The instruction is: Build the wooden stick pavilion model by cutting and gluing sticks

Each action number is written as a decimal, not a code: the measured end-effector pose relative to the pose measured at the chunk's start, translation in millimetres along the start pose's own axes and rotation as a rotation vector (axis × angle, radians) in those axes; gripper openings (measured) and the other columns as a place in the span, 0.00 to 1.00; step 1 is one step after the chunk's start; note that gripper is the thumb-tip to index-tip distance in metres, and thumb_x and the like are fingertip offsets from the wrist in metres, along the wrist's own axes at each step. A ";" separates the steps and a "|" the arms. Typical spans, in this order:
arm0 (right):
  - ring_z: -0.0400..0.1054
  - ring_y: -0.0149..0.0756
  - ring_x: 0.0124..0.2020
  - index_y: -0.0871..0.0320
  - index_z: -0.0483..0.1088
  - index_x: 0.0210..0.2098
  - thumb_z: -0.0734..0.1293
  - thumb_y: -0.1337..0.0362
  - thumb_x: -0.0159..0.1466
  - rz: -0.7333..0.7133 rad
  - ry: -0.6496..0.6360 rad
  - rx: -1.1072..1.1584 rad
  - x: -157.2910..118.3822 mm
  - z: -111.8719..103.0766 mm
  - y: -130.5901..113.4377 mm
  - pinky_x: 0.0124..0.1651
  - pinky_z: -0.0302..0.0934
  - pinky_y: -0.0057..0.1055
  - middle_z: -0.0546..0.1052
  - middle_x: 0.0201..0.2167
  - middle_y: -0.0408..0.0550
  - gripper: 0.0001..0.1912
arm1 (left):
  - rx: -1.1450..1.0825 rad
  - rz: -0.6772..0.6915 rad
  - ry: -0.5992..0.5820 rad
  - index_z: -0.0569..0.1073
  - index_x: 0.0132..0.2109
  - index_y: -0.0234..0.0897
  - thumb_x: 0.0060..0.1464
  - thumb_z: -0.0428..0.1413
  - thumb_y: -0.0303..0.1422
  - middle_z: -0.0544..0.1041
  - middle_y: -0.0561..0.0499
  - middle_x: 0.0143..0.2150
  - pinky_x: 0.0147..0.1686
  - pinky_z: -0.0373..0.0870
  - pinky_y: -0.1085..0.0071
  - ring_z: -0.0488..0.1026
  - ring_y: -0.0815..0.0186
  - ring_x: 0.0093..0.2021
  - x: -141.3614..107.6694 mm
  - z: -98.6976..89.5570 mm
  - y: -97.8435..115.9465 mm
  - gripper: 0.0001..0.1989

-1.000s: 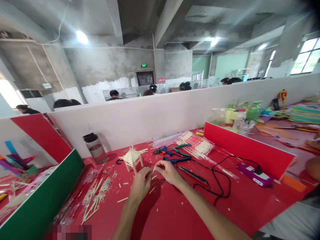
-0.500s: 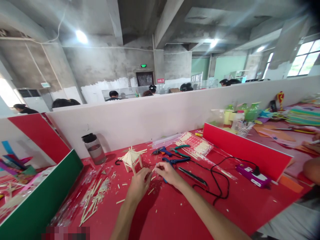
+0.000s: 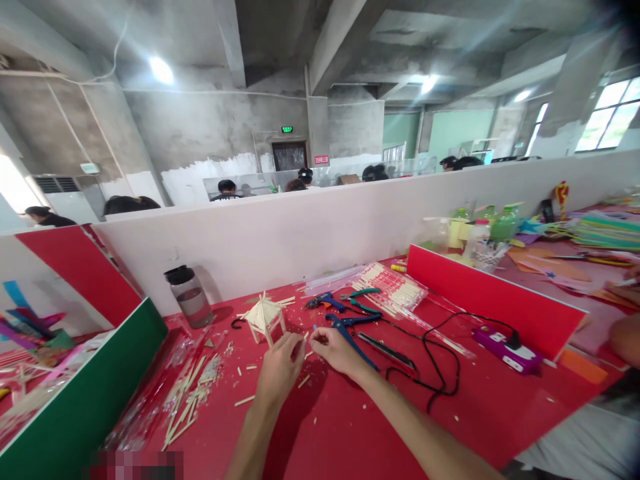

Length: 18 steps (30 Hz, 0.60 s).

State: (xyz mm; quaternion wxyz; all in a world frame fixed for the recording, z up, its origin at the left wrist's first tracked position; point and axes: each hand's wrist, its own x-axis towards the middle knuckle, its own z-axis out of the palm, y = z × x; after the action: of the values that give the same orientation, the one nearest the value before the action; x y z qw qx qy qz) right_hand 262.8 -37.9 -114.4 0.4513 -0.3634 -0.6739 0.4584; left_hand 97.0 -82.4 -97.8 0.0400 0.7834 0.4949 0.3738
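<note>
My left hand (image 3: 285,360) is closed in a pinch over the red table, just in front of a small pavilion-like model (image 3: 265,316) made of pale wooden sticks. A short pale stick piece shows at its fingertips. Close on its right, my right hand (image 3: 331,347) has its fingers pressed together; what they hold, if anything, is too small to make out. Blue-handled cutters (image 3: 353,333) lie beyond and beside my right hand, with green-handled pliers (image 3: 367,303) farther back. Small stick offcuts are scattered around both hands.
A dark-lidded bottle (image 3: 189,297) stands at the back left. Loose sticks (image 3: 187,407) lie left, bundled sticks (image 3: 395,285) at the back. A black cutter knife (image 3: 387,352), a cable and a purple power strip (image 3: 506,348) are right. Green (image 3: 100,393) and red (image 3: 490,300) dividers flank the table.
My hands have drawn slightly apart at the fingertips, and the stick piece is now nearer my left hand. The camera view has shifted a little.
</note>
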 end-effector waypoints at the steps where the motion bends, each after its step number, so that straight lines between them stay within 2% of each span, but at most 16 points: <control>1: 0.65 0.31 0.26 0.60 0.71 0.28 0.66 0.63 0.59 -0.008 0.007 0.020 -0.5 0.0 -2.6 0.33 0.59 0.27 0.73 0.24 0.41 0.07 | -0.022 -0.004 -0.001 0.72 0.40 0.37 0.63 0.46 0.34 0.75 0.47 0.35 0.37 0.66 0.72 0.72 0.66 0.34 0.1 -0.9 0.9 0.11; 8: 0.72 0.38 0.38 0.59 0.74 0.34 0.68 0.59 0.60 -0.084 0.054 0.042 -2.0 -4.5 -11.7 0.44 0.64 0.32 0.79 0.34 0.48 0.10 | -0.110 -0.033 -0.014 0.73 0.40 0.37 0.63 0.46 0.35 0.77 0.47 0.36 0.38 0.68 0.70 0.74 0.63 0.35 2.1 -2.5 9.0 0.13; 18: 0.71 0.37 0.35 0.59 0.74 0.34 0.65 0.56 0.64 -0.149 0.046 -0.075 -6.7 -6.8 -17.1 0.42 0.64 0.30 0.77 0.32 0.47 0.12 | -0.145 -0.034 -0.035 0.73 0.40 0.37 0.64 0.46 0.35 0.76 0.47 0.36 0.39 0.66 0.69 0.73 0.63 0.36 3.3 -3.8 10.3 0.12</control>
State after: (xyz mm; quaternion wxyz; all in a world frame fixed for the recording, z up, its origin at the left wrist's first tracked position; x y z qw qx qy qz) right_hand 270.2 -47.4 -98.9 0.4854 -0.3393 -0.7053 0.3896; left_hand 103.0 -86.1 -88.8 0.1117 0.7762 0.4791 0.3942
